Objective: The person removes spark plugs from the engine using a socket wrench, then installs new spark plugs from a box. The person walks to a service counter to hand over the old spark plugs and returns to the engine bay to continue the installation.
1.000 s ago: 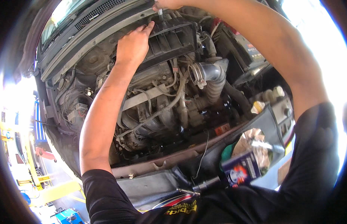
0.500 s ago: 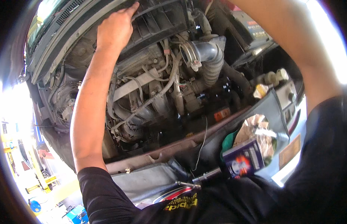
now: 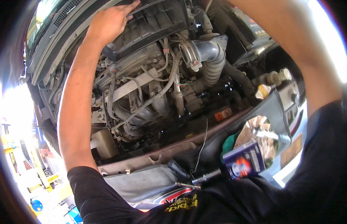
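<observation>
My left hand [image 3: 110,23] reaches to the top of the view, over a black ribbed plastic engine cover [image 3: 154,26]. Its index finger is stretched along the cover's upper part, the thumb apart below it. The other fingers are largely hidden. My right forearm [image 3: 289,37] rises past the upper edge at the right, so the right hand is out of the picture. Below the cover lie the engine's hoses and a silver-grey bar [image 3: 134,86]. A wide ribbed intake hose [image 3: 213,69] with a metal clamp ends open beside the cover.
A battery [image 3: 252,26] sits at the far right. On the front fender cover [image 3: 143,186] lie a ratchet [image 3: 188,185] with a metal extension [image 3: 207,176], a dark blue box [image 3: 243,161] and crumpled brown paper [image 3: 257,130]. A white reservoir [image 3: 105,143] stands at left.
My left hand and forearm have shifted left, uncovering the cover's left corner and the white reservoir. The thumb now shows apart from the index finger.
</observation>
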`<state>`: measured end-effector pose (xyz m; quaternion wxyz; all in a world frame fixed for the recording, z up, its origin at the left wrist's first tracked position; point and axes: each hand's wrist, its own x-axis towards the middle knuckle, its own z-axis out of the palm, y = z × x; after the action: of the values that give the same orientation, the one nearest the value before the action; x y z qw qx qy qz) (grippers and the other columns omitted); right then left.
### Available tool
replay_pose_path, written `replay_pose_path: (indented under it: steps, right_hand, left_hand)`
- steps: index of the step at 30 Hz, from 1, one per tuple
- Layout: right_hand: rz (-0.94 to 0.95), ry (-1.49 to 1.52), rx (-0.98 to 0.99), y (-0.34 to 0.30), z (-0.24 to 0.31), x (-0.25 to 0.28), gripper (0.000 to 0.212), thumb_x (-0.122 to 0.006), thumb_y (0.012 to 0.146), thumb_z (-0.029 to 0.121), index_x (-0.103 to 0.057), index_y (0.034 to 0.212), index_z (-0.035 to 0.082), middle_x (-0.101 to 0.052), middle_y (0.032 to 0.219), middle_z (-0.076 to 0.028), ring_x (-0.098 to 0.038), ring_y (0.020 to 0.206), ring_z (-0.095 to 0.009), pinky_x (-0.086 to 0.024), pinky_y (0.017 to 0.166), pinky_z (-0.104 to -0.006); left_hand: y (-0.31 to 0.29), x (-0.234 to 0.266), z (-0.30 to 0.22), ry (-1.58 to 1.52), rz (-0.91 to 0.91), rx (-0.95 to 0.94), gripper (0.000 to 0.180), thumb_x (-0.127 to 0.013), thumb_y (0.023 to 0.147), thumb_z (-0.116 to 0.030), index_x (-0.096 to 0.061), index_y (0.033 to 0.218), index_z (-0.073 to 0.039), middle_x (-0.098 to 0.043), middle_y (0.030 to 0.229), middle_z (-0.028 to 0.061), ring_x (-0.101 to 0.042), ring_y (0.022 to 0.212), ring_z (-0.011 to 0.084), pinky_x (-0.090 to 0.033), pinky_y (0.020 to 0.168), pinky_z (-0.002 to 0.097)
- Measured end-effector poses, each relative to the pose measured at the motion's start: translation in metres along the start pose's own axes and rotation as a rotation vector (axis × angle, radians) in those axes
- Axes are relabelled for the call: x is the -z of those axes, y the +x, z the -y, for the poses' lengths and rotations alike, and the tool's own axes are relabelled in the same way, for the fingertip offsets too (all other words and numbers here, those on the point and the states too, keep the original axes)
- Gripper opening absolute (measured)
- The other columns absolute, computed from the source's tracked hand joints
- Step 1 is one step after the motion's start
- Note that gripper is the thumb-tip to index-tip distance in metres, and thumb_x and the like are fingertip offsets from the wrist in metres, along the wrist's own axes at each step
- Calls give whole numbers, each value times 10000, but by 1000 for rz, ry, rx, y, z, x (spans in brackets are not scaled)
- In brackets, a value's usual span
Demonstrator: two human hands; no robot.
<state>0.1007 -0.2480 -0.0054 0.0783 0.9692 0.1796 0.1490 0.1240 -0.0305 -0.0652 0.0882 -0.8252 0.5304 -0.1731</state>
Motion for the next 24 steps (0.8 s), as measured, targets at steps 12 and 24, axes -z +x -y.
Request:
replay_pose_path:
  steps: [12, 24]
  right_hand:
    - [-31, 111, -8, -5, 0, -6, 181, -768, 773, 238, -767, 846, 72, -733, 921, -199, -702, 896, -380, -552, 778, -449]
    - [-80, 253, -18, -5, 3, -14, 201, -770, 779, 269, -764, 849, 80, -730, 929, -200, -694, 891, -389, -543, 782, -454]
  left_hand:
    - [2, -6, 5, 47, -41, -100, 589, -568, 949, -134, -464, 1507, -289, -693, 1155, 126, -672, 1000, 354, -550, 867, 469]
    - [-5, 6, -10, 166, 16, -30, 636, -559, 952, -140, -399, 1540, -322, -656, 1296, 108, -675, 1057, 348, -564, 880, 473]
